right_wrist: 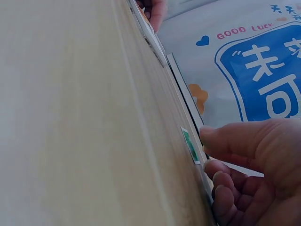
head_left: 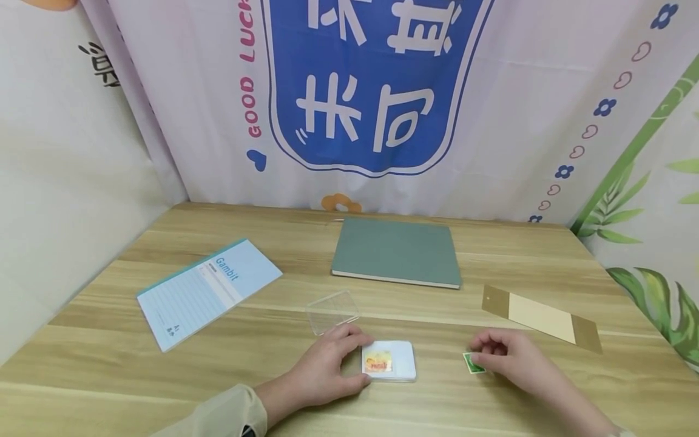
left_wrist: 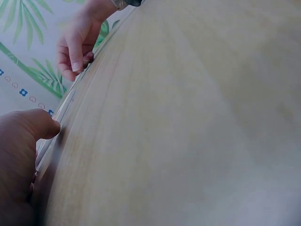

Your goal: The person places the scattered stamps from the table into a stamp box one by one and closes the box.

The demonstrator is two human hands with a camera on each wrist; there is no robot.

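Observation:
A white rectangular case lies near the front middle of the table, with a small square yellow card bearing red lettering at its left part. My left hand grips the case's left end, thumb at the near corner and fingers at the far one. To the right, a small square green card with a pale border lies on the wood. My right hand is over its right part, fingers loosely curled. In the right wrist view, thumb and forefinger stand apart beside the green card, with nothing visibly pinched.
A clear plastic lid lies behind my left hand. Farther back is a green-grey notebook. A light-blue notebook lies at left, and a brown and cream strip at right. A printed curtain hangs along the table's back edge.

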